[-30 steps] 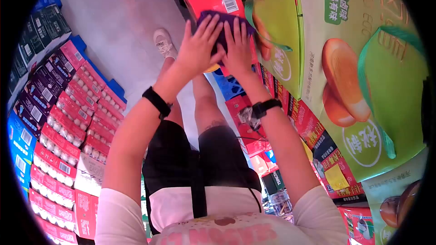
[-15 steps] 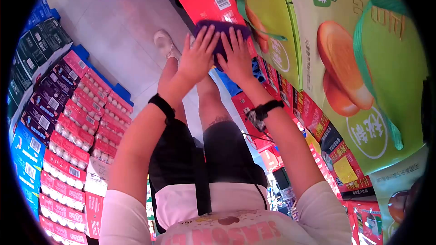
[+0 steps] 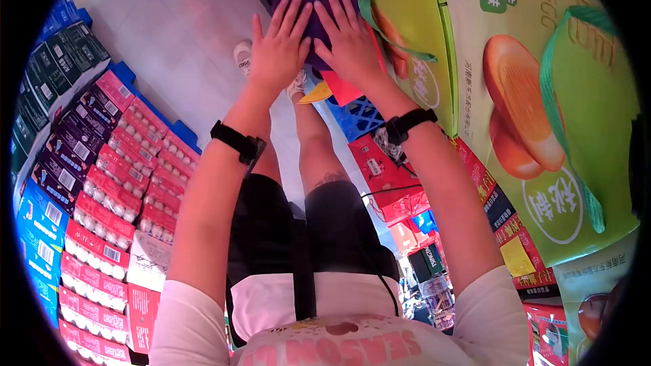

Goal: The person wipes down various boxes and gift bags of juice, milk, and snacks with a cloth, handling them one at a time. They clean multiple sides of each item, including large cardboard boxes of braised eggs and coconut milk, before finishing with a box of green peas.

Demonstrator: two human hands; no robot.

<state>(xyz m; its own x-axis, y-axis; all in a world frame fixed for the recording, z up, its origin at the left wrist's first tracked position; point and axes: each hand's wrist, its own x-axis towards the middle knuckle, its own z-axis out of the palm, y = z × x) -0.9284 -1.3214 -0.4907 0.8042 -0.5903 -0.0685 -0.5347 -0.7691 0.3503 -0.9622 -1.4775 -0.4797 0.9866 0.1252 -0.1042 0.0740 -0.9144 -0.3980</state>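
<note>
My left hand and my right hand lie side by side, palms down, on a folded purple cloth. Their fingers are stretched out and spread, and the thumbs nearly meet. Under the cloth is a red box, with a barcode partly showing at its far edge. The cloth covers most of the box's upper face. Just right of my right hand stands a green gift box with a green ribbon handle.
Stacked pink egg cartons line the left side, beside blue boxes and dark boxes. A large green box stands close on the right. A blue crate and a yellow piece show below the red box. Tiled floor lies between.
Both hands and the purple cloth have moved farther away and slightly left over the red box. More of the box's near end now shows, and a yellow piece has come into view below it.
</note>
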